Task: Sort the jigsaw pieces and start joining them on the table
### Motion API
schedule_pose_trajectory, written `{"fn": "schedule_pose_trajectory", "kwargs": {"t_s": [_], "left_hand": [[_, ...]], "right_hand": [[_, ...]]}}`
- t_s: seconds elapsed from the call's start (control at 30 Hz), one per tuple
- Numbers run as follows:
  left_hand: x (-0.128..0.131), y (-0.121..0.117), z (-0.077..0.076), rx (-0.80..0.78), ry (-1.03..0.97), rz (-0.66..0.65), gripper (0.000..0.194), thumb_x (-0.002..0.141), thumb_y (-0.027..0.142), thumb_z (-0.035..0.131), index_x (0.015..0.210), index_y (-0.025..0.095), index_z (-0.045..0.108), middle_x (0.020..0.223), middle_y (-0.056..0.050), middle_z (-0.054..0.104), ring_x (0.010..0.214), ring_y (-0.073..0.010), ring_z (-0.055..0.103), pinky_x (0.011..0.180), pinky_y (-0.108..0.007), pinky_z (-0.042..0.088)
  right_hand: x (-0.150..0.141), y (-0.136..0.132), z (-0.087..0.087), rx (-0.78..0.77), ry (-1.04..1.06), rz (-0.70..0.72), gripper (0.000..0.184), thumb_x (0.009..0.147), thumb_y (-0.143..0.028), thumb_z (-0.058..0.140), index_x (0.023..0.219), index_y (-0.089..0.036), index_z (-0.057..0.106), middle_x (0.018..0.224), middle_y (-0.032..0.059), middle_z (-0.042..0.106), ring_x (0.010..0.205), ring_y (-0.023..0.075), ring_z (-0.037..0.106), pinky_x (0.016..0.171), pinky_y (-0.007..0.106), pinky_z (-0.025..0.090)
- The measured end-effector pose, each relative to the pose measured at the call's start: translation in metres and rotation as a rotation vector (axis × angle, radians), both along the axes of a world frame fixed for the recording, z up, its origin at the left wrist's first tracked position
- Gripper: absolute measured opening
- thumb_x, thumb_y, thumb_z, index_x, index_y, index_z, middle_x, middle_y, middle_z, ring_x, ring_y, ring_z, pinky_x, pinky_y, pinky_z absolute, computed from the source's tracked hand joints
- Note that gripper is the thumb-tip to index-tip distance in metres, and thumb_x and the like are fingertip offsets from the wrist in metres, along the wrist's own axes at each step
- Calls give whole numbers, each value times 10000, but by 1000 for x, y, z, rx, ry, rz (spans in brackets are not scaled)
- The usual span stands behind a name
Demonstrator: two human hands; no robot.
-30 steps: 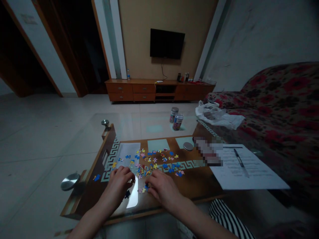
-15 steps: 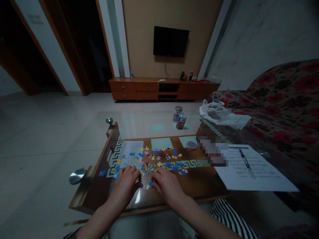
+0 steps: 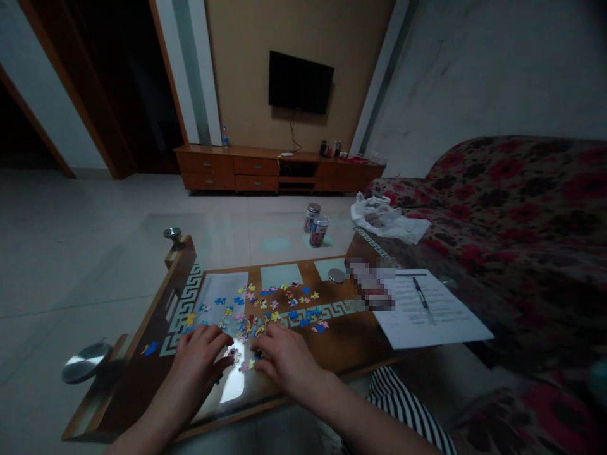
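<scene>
Many small jigsaw puzzle pieces point(image 3: 275, 316), blue, yellow and pink, lie scattered over the glass-topped coffee table point(image 3: 327, 351). My left hand point(image 3: 202, 354) is low over the near left part of the table, thumb and forefinger curled around a pale puzzle piece point(image 3: 236, 356) at their tips. Facing it, my right hand point(image 3: 284, 357) pinches at a small piece that its fingers mostly hide. Between the hands, a few pink and yellow pieces point(image 3: 246, 365) lie close together on the glass.
A round metal lid point(image 3: 336, 275) lies beyond the pieces, and two printed cans point(image 3: 318, 232) stand farther back. At the right are printed paper point(image 3: 427, 316) with a pen point(image 3: 420, 294) and a white plastic bag point(image 3: 389, 221). Round metal knobs point(image 3: 86, 363) stick out at the left edge.
My view has turned a little to the right, so the scene sits farther left. Both hands stay by the near pieces, with small finger movements; the left fingers look slightly more spread.
</scene>
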State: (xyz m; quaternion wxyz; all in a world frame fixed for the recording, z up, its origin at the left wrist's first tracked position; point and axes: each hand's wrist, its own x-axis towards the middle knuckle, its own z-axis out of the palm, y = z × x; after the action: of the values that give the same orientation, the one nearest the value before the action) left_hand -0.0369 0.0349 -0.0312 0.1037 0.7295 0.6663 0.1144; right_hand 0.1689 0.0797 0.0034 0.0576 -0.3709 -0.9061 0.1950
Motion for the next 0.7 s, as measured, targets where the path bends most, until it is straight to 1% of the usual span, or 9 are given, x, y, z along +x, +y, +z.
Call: {"fn": "schedule_pose_trajectory", "kwargs": {"t_s": [0.1,0.23,0.4,0.53,0.6,0.7], "left_hand": [[7,0,-6,5,4,-44,97,835,249,595,881,258,680,961,-35,677,996,-265,570,842,-406,344],[11,-1,-11,50,35,-49,118,805,176,585,828,254,670,916,-24,672,955,-253,575,820,-384,346],[10,0,-15,66,59,-44,132,791,157,574,799,248,669,890,-28,673,929,-254,582,795,-371,345],[8,1,-20,67,57,-52,156,816,173,529,785,242,665,880,-36,676,914,-247,583,796,-371,345],[6,3,-23,51,55,-44,161,813,191,528,842,250,674,927,-45,688,947,-255,583,810,-380,347],[4,4,-24,14,50,-29,245,806,210,531,997,273,671,1033,-59,696,1025,-271,575,836,-396,353]], "right_hand": [[-5,-6,-7,73,9,44,170,820,-322,697,951,-216,686,996,47,639,929,202,577,742,278,432],[-9,-8,-16,147,14,54,161,805,-343,707,892,-210,686,952,42,638,891,204,575,694,275,429],[-10,-7,-17,164,-15,41,162,824,-338,689,898,-195,672,954,43,652,874,200,580,684,278,429],[-12,-6,-17,179,-12,38,171,813,-338,703,889,-190,666,950,40,659,864,194,585,673,274,424],[-12,-5,-18,174,-8,26,173,802,-332,715,886,-187,669,950,44,661,869,195,590,663,271,420],[-11,-2,-18,132,-4,0,167,805,-320,715,897,-185,682,957,56,666,877,198,598,663,271,419]]}}
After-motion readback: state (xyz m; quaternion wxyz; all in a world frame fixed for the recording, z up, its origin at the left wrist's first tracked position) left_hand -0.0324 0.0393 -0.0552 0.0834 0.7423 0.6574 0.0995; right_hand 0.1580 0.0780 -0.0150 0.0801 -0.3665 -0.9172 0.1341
